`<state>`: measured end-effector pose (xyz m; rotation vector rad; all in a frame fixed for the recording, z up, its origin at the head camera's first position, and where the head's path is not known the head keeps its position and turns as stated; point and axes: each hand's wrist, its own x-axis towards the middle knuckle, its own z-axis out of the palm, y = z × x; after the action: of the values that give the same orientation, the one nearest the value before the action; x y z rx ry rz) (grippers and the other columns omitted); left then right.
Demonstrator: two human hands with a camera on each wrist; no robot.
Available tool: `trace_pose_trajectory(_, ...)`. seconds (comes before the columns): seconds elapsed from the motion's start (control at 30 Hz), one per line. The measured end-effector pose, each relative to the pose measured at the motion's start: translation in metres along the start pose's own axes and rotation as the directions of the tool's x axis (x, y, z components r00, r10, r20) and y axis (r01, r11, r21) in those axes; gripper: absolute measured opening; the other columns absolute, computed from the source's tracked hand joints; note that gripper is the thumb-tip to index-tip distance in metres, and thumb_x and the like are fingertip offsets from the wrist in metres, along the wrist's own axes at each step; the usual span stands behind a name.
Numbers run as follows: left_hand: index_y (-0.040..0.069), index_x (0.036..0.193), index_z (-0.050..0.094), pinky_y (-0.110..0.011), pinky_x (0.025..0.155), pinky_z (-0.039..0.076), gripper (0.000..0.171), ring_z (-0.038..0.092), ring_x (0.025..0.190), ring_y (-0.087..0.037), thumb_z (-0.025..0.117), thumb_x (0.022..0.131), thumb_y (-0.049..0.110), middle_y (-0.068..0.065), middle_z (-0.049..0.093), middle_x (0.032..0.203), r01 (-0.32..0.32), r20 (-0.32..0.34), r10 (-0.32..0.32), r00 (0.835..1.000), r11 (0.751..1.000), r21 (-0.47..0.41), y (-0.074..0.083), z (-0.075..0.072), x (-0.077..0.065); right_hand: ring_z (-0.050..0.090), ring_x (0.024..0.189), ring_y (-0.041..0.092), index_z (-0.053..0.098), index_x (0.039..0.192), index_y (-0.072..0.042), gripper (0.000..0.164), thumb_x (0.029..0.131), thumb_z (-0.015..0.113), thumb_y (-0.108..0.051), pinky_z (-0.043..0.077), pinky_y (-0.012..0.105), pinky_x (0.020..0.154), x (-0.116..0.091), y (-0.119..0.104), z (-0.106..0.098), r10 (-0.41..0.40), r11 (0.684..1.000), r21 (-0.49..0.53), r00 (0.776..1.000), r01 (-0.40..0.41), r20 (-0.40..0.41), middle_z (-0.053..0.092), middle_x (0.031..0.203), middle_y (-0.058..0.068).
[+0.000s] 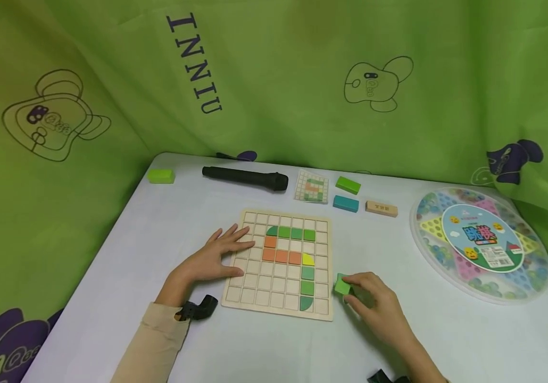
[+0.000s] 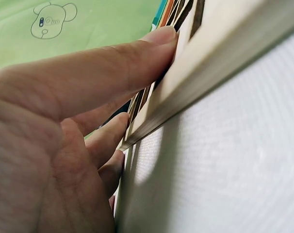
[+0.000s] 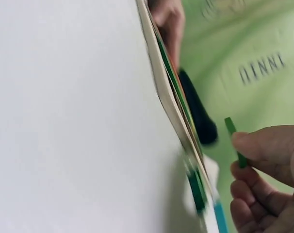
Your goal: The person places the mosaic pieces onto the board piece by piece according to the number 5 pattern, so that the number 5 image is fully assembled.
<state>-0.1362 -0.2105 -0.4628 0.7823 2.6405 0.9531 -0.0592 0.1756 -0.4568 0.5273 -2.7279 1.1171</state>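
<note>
A wooden grid board (image 1: 264, 282) lies on the table, with green, orange and yellow tiles set in some of its squares. My left hand (image 1: 214, 255) rests on its left edge with fingers spread, the thumb (image 2: 159, 36) touching the rim in the left wrist view. Off the board's right side, my right hand (image 1: 379, 306) pinches a small green tile (image 1: 343, 288) between thumb and fingers. The right wrist view shows this green tile (image 3: 230, 125) held on edge above the table. A second green piece (image 3: 196, 189), blurred, lies beside the board below it.
Behind the board lie a black microphone (image 1: 245, 178), a pattern card (image 1: 312, 187), a green block (image 1: 348, 185), a teal block (image 1: 346, 204) and a wooden block (image 1: 381, 208). Another green block (image 1: 161, 176) is far left. A round game box (image 1: 482, 244) stands right.
</note>
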Motion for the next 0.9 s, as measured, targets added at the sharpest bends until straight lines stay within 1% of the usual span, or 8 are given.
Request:
trace_pose_trajectory(0.1,0.018,0.139,0.05,-0.057,0.116,0.001,0.069,0.01,0.147,-0.034,0.074,0.078,0.038,-0.006,0.026,0.156,-0.011,-0.003,0.011,1.0,1.0,0.004,-0.001,0.0,0.002,0.06,0.094,0.007,0.068,0.11,-0.015,0.038,0.075,0.078,-0.005,0.049,0.015,0.078,0.001,-0.013,0.011,-0.064,0.996,0.069,0.998,0.062,0.027,0.062,0.105,-0.01)
trace_pose_trajectory(0.17,0.018,0.139,0.05,-0.058,0.116,0.001,0.068,0.01,0.146,-0.034,0.074,0.078,0.038,-0.007,0.026,0.157,-0.015,-0.002,0.015,1.0,1.0,0.003,-0.002,0.0,0.002,0.06,0.09,0.008,0.069,0.109,-0.014,0.037,0.075,0.077,-0.004,0.051,0.02,0.074,0.003,-0.02,0.02,-0.097,0.991,0.102,0.994,0.091,0.049,0.062,0.104,-0.011)
trace_pose_trajectory(0.27,0.017,0.139,0.05,-0.058,0.115,0.001,0.068,0.01,0.146,-0.035,0.074,0.078,0.038,-0.007,0.026,0.156,-0.022,-0.001,0.022,1.0,1.0,0.002,-0.002,0.0,0.003,0.058,0.087,0.007,0.07,0.107,-0.015,0.033,0.076,0.076,-0.006,0.05,0.021,0.072,0.005,-0.03,0.032,-0.12,0.985,0.132,0.99,0.109,0.077,0.061,0.104,-0.012)
trace_pose_trajectory(0.47,0.017,0.139,0.05,-0.057,0.116,0.0,0.068,0.009,0.147,-0.034,0.073,0.079,0.038,-0.007,0.025,0.157,-0.016,0.012,0.016,1.0,1.0,-0.013,-0.001,0.0,0.003,0.05,0.085,0.005,0.07,0.106,-0.014,0.03,0.077,0.076,-0.009,0.045,0.016,0.065,0.01,-0.042,0.054,-0.174,0.979,0.132,0.977,0.158,0.126,0.059,0.104,-0.01)
trace_pose_trajectory(0.6,0.017,0.139,0.05,-0.057,0.116,0.0,0.068,0.009,0.147,-0.034,0.073,0.079,0.038,-0.007,0.025,0.157,-0.013,0.015,0.013,1.0,1.0,-0.008,0.0,0.0,0.003,0.048,0.087,0.004,0.07,0.106,-0.013,0.03,0.077,0.077,-0.009,0.044,0.015,0.064,0.011,-0.044,0.061,-0.172,0.981,0.112,0.974,0.156,0.145,0.058,0.103,-0.009)
trace_pose_trajectory(0.8,0.017,0.139,0.05,-0.057,0.116,0.001,0.068,0.01,0.147,-0.034,0.074,0.078,0.037,-0.007,0.026,0.157,-0.009,0.01,0.009,1.0,1.0,0.002,-0.001,0.0,0.003,0.045,0.092,0.004,0.071,0.106,-0.016,0.028,0.079,0.075,-0.011,0.045,0.02,0.072,0.012,-0.048,0.064,-0.129,0.99,0.082,0.975,0.116,0.178,0.055,0.102,-0.011)
trace_pose_trajectory(0.9,0.017,0.139,0.05,-0.057,0.116,0.001,0.068,0.009,0.147,-0.034,0.073,0.079,0.039,-0.007,0.025,0.157,-0.004,0.012,0.004,1.0,1.0,-0.003,-0.001,0.0,0.002,0.044,0.092,0.004,0.071,0.106,-0.017,0.028,0.079,0.075,-0.012,0.045,0.02,0.073,0.012,-0.049,0.064,-0.114,0.992,0.073,0.974,0.101,0.194,0.054,0.102,-0.011)
